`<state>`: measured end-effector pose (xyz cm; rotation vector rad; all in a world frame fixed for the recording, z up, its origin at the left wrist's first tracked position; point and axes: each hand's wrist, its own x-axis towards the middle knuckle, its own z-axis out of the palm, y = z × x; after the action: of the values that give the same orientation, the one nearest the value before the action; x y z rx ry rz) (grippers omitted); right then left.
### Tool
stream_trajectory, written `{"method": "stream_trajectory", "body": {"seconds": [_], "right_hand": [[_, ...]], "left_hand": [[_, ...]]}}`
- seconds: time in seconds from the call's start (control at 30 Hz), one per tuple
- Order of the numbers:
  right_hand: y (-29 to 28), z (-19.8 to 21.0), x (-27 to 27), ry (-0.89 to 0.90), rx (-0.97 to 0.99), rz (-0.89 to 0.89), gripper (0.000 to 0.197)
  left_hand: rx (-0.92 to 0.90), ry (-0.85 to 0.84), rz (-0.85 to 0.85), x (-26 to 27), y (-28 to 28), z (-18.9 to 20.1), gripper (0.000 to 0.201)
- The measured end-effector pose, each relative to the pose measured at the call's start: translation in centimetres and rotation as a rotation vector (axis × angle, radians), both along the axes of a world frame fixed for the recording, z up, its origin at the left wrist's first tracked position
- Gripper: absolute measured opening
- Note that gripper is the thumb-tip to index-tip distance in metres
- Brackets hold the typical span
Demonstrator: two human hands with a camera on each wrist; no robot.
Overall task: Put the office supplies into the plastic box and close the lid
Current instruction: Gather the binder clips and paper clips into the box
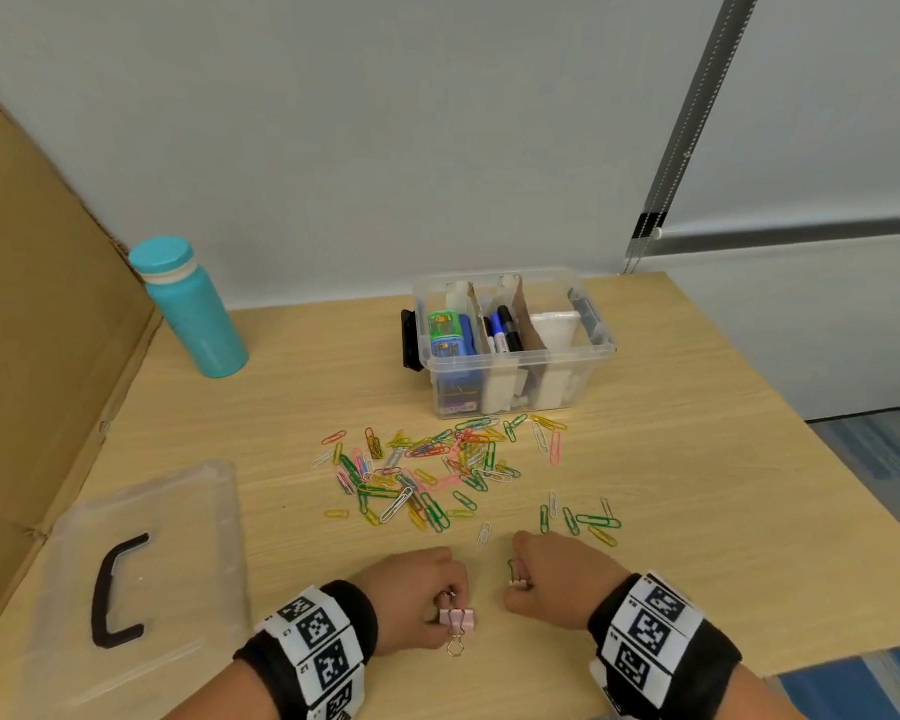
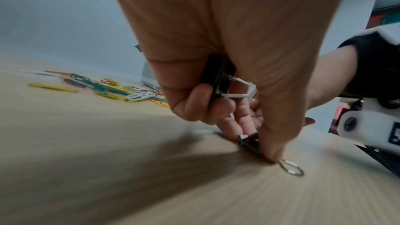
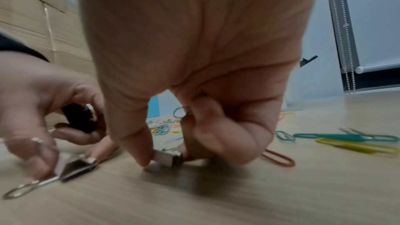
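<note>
Pale wood-grain tabletop (image 1: 671, 459) carries everything here. Near its front edge the left hand (image 1: 411, 595) has its grip curled down over a pink binder clip (image 1: 457, 618) that lies on the wood, thumb and fingertips pinching it, with one wire loop sticking out toward the person. The left wrist view also shows a black binder clip (image 2: 216, 78) tucked into the same hand's curled fingers, its silver wire arms pointing out. Just beside it, the right hand (image 1: 557, 579) is closed in a pinching grip on a small pale binder clip (image 3: 167, 157) at the tabletop surface, thumb on one side and curled fingers on the other; its exact colour is hard to tell through the blur. Beyond the hands lies a loose scatter of coloured paper clips (image 1: 427, 475), a few stragglers off to the right near the right hand. Farther back stands the clear plastic box (image 1: 510, 387), open, with cardboard dividers, markers (image 1: 505, 330) and small packs upright inside. Its clear lid (image 1: 188, 522) with a black handle lies flat at the left, well apart from the box. A teal bottle (image 1: 191, 309) stands upright at the back left, next to a cardboard panel (image 1: 32, 356).
</note>
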<state>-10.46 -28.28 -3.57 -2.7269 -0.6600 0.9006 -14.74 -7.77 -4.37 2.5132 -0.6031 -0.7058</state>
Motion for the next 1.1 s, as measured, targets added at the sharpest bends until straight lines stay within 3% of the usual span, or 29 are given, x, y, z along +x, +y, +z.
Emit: {"method": "stream_trajectory", "body": {"seconds": [0.1, 0.2, 0.3, 0.4, 0.6, 0.73, 0.8, 0.9, 0.97, 1.1], "right_hand": [[0.0, 0.3, 0.2, 0.03, -0.015, 0.018, 0.027], [-0.4, 1.4, 1.2, 0.186, 0.074, -0.035, 0.024], [-1.6, 4.6, 3.4, 0.341, 0.267, -0.123, 0.019], [-3.1, 8.8, 6.5, 0.344, 0.494, -0.242, 0.014], [-3.3, 13.0, 16.0, 0.085, 0.712, -0.523, 0.014], [-1.5, 13.6, 21.3, -0.081, 0.648, -0.647, 0.022], [-0.7, 13.5, 23.0, -0.049, 0.663, -0.711, 0.026], [-0.6, 12.9, 24.7, -0.093, 0.556, -0.667, 0.027], [-0.8, 12.6, 25.0, -0.129, 0.534, -0.645, 0.018], [-1.8, 11.1, 23.3, -0.319, 0.562, -0.556, 0.032]], "left_hand": [[0.014, -0.027, 0.077, 0.8, 0.7, -0.3, 0.026], [-0.018, -0.085, 0.135, 1.8, 1.4, 0.1, 0.021], [-0.045, -0.108, 0.187, 2.8, 2.3, 0.9, 0.019], [-0.098, -0.129, 0.261, 3.9, 3.3, 1.6, 0.019], [-0.141, -0.214, 0.406, 6.3, 3.2, 2.7, 0.015], [-0.139, -0.202, 0.427, 7.1, 2.7, 3.1, 0.019], [-0.136, -0.204, 0.432, 7.3, 2.6, 3.2, 0.017], [-0.153, -0.214, 0.45, 7.3, 3.0, 3.2, 0.015], [-0.158, -0.203, 0.463, 7.3, 3.4, 3.2, 0.015], [-0.161, -0.188, 0.481, 7.3, 3.9, 3.2, 0.015]]}}
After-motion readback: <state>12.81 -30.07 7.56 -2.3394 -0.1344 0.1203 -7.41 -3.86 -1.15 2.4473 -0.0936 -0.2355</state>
